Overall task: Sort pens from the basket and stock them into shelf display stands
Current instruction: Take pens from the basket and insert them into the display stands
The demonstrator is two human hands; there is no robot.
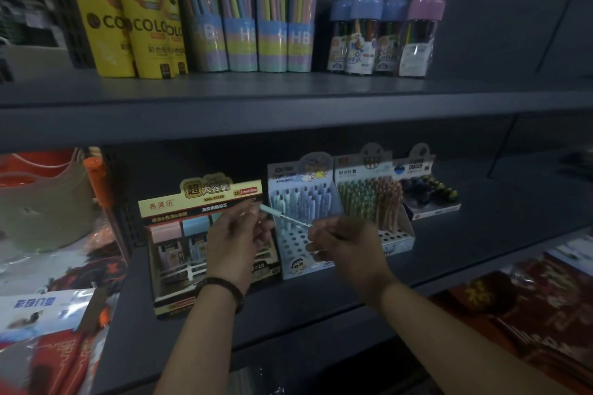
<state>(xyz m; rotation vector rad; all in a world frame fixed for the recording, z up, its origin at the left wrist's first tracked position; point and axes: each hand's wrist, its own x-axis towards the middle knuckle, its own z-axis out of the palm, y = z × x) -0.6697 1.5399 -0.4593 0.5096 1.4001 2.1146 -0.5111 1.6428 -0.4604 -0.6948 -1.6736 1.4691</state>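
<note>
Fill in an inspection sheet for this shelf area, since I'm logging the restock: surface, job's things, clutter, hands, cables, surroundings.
Surface: dark shelf, stands lined up on it.
Job's things: pale pen held level in front of the blue stand, whose front holes are unfilled; green-and-orange pen stand to its right, fuller. Basket not clearly seen.
Clutter: lead box on the left, eraser box on the right.
Hands: left hand pinches one end of the pen; right hand holds the other.
Cables: nothing seen.
Surroundings: upper shelf with yellow tubes, HB pencil tubs and capped tubes; red packs lower right.
</note>
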